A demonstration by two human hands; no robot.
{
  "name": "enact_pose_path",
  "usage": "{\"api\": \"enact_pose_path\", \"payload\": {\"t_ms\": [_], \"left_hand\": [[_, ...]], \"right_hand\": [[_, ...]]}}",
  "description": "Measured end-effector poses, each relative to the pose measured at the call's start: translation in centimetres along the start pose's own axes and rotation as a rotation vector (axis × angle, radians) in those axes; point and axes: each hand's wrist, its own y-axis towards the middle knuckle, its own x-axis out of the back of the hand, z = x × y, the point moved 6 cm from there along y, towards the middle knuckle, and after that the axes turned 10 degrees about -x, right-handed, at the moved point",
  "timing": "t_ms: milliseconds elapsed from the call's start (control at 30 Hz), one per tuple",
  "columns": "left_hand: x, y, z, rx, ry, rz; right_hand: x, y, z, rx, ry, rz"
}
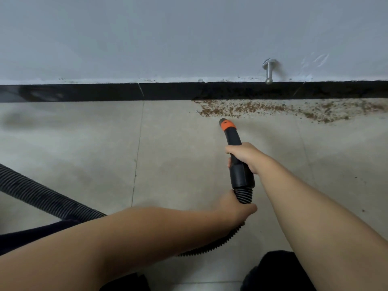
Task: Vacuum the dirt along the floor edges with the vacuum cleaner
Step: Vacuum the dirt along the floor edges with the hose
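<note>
A black vacuum nozzle (232, 135) with an orange collar points at the floor edge, its tip just short of a band of brown dirt (294, 110) that lies along the black baseboard (105, 92) to the right. My right hand (243, 157) grips the black handle tube behind the collar. My left hand (235, 208) grips the ribbed black hose (244, 195) right below the handle. The hose passes under my left forearm and runs off to the left edge (31, 192).
A metal door stop (268, 70) sticks out of the grey wall above the baseboard, over the dirt. The floor is pale grey tile with grout lines. Dark clothing shows at the bottom edge (279, 271).
</note>
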Motion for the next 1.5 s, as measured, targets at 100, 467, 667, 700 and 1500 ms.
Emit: {"api": "enact_pose_path", "payload": {"t_ms": [100,467,667,700,1500], "left_hand": [[1.0,-0.4,0.6,0.01,-0.049,-0.062],[0.7,0.7,0.6,0.018,0.009,-0.033],[-1.4,2.3,-0.8,0.032,0.052,0.092],[-1.6,2.5,-1.0,0.036,0.053,0.098],[2.1,1.5,1.0,0.116,-0.071,-0.083]], "right_hand": [[-2.5,0.1,1.0,0.034,-0.082,0.063],[-0.6,1.0,0.5,0.027,0.031,-0.004],[4.8,1.8,-2.1,-0.052,0.285,-0.121],[5.2,1.9,-2.1,-0.058,0.296,-0.123],[-2.5,1.7,2.4,0.071,-0.021,0.035]]}}
